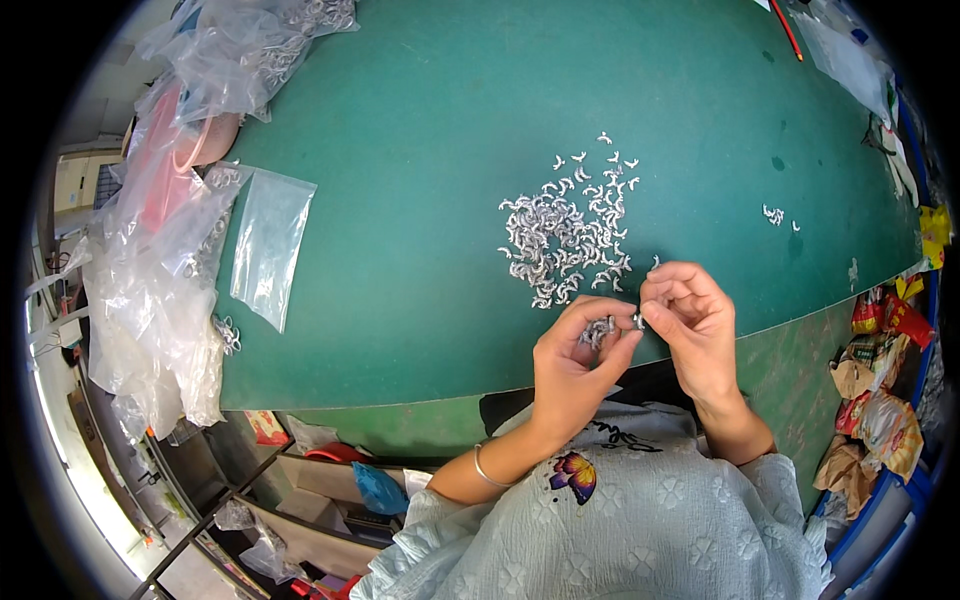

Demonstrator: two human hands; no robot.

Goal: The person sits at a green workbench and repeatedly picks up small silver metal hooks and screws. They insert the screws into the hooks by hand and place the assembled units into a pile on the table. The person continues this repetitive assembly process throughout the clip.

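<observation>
Small curved silver metal pieces (565, 238) lie in a loose pile on the green table mat (400, 230), just beyond my hands. My left hand (565, 365) is curled around several such pieces (598, 331). At its thumb and fingertip it meets my right hand (700, 330), which is closed in a pinch. Between the fingertips of both hands sits one small dark-silver piece (638, 321); its exact shape is partly hidden by the fingers. Just past my right fingers, a single stray piece (656, 262) rests on the mat.
A flat clear plastic bag (272, 245) lies at the left. Beyond it are bulky plastic bags (150, 300) and a pink container (212, 140). A few more metal pieces (773, 215) lie to the right, with a red pencil (787, 30) at the far right.
</observation>
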